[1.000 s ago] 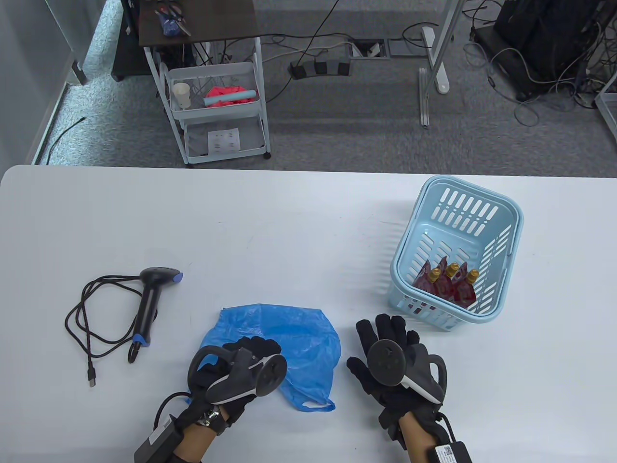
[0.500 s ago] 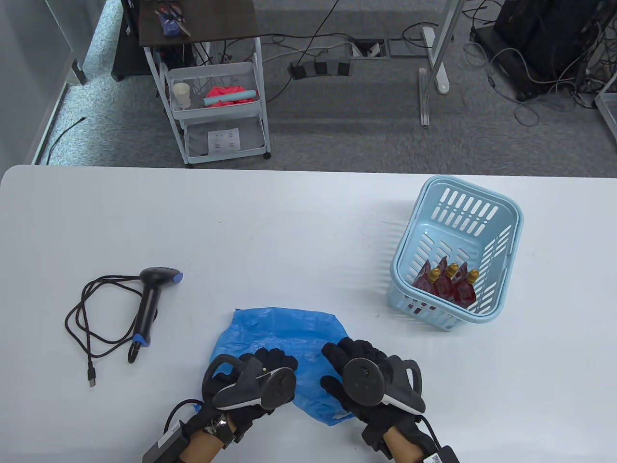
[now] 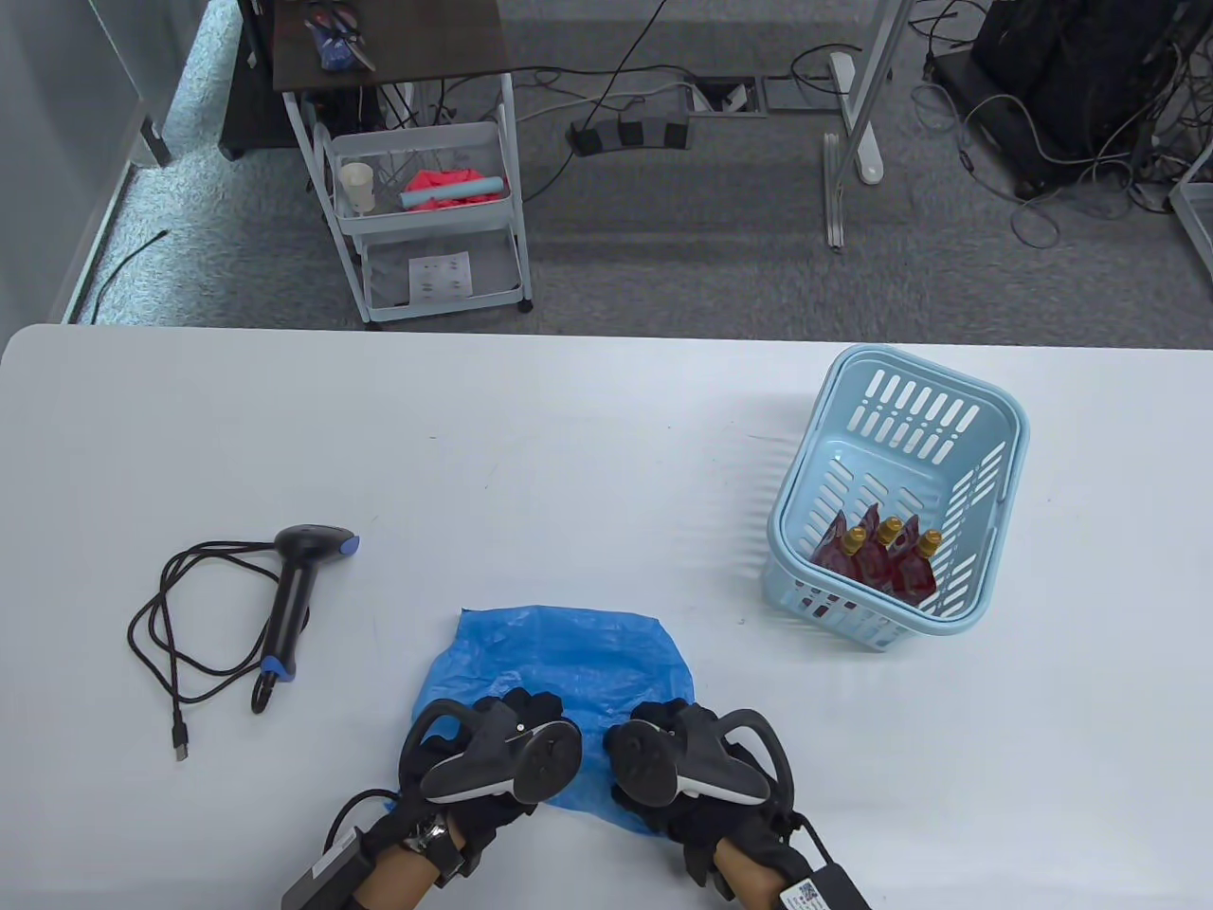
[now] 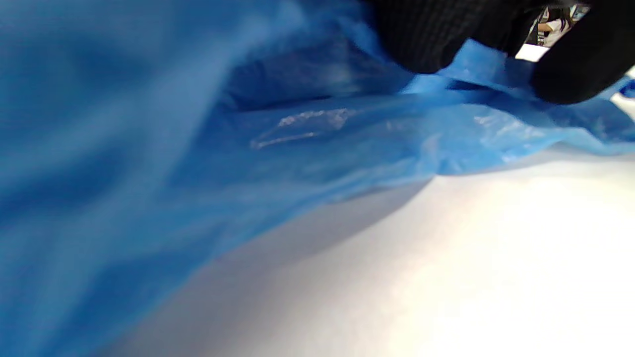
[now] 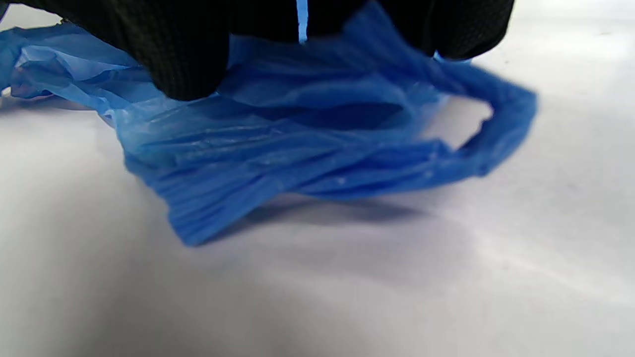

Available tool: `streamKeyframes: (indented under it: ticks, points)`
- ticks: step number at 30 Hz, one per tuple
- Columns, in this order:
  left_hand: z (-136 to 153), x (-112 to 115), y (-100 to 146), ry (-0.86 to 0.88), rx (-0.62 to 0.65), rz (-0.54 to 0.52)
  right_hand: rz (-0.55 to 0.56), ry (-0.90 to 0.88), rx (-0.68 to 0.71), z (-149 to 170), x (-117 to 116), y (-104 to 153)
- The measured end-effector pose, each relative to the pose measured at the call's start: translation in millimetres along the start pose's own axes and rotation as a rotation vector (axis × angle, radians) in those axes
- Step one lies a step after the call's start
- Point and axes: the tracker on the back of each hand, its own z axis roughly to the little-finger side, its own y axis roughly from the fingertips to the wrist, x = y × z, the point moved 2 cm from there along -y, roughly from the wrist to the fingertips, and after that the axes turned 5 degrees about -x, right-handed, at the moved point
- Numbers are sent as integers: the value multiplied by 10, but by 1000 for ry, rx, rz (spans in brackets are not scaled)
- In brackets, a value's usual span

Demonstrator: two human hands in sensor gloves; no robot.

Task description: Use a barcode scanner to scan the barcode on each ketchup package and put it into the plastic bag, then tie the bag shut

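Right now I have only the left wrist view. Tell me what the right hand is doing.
Observer: The right hand pinches the near edge of the bag, close beside the left hand.
Operator: Now tell me where the packages are.
Observer: The packages stand in the basket at the table's right, and the bag looks flat.
Operator: Find me the scanner.
Observer: The scanner lies on the table left of the bag, and neither hand is on it.
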Motion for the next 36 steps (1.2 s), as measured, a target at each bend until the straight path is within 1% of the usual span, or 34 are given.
streamKeyframes:
  ticks: [5, 11, 14, 16, 18, 20, 22, 24, 26, 27, 29, 31, 32, 34, 36]
  points:
    - [33, -50, 12, 67, 13, -3, 61, -68, -30, 50, 23, -21]
    - [36, -165, 50, 93, 23, -35, 66, -143, -55, 128, 50, -45]
    - [96, -318, 108, 135, 22, -86, 58, -209, -64, 192, 61, -58]
    - [169, -491, 185, 220, 28, -147, 43, -264, -72, 249, 72, -68]
    - [213, -645, 267, 269, 39, -194, 39, -309, -79, 293, 75, -77]
    - [197, -743, 333, 284, 62, -221, 35, -337, -86, 325, 77, -85]
    - [101, -786, 382, 253, 101, -225, 33, -363, -89, 349, 73, -92]
    - [-59, -745, 394, 181, 149, -186, 31, -380, -94, 368, 72, -96]
    - [-262, -624, 384, 88, 195, -126, 31, -393, -96, 380, 71, -98]
    - [-389, -521, 376, 8, 213, -113, 32, -400, -97, 388, 72, -99]
    - [-546, -363, 345, -167, 213, -115, 30, -415, -97, 403, 73, -99]
    - [-607, -220, 306, -267, 199, -51, 32, -429, -97, 416, 74, -96]
    - [-608, -165, 285, -300, 187, -41, 31, -437, -96, 424, 76, -93]
    - [-551, -144, 260, -321, 152, -38, 28, -450, -97, 435, 77, -92]
    - [-456, -191, 249, -307, 110, -46, 27, -453, -98, 441, 81, -90]
